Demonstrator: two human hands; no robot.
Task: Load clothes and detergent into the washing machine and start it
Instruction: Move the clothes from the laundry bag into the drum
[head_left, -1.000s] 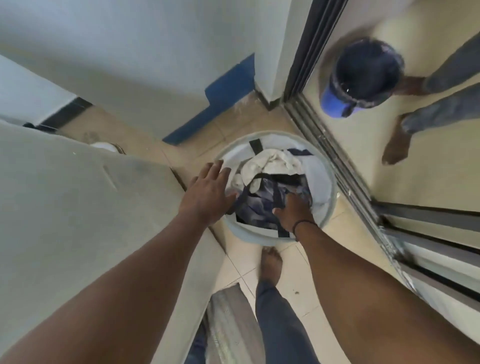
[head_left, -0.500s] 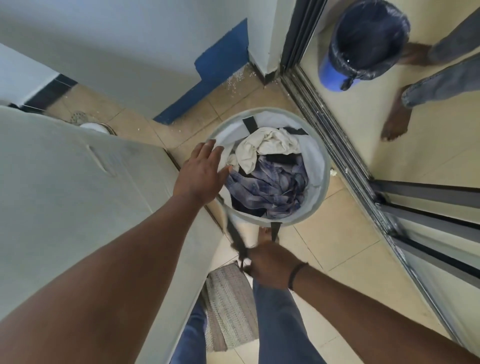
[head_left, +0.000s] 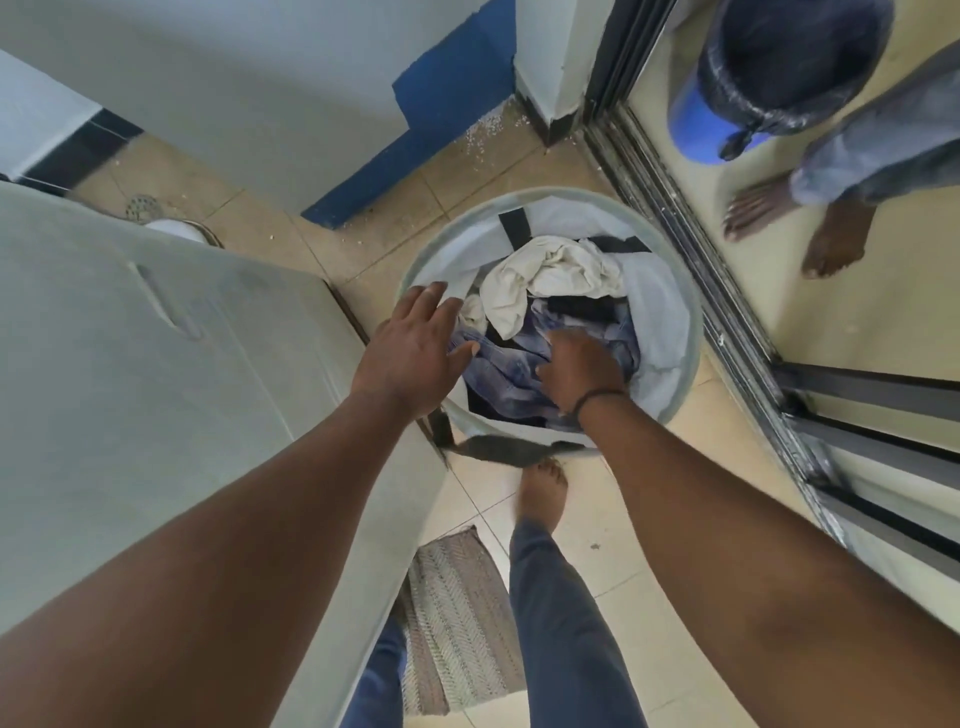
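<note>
A round white laundry basket (head_left: 670, 322) stands on the tiled floor, filled with clothes. A cream garment (head_left: 550, 280) lies on top at the back, and a blue plaid garment (head_left: 498, 374) lies in front of it. My left hand (head_left: 410, 358) rests flat on the basket's left rim, fingers spread. My right hand (head_left: 579, 371) is down among the clothes, its fingers closing on the blue plaid garment. The washing machine (head_left: 156, 364) with its lid down fills the left side, right beside the basket. A black strap (head_left: 498, 449) hangs over the basket's near rim.
A sliding door track (head_left: 691, 270) runs along the right of the basket. Beyond it stand another person's bare feet (head_left: 831, 234) and a blue bin with a black bag (head_left: 779, 67). A woven mat (head_left: 457, 623) lies by my legs. A floor drain (head_left: 143, 207) sits behind the machine.
My right hand let go of the black strap near the floor and went back into the basket onto the blue plaid garment. My left hand stayed on the rim.
</note>
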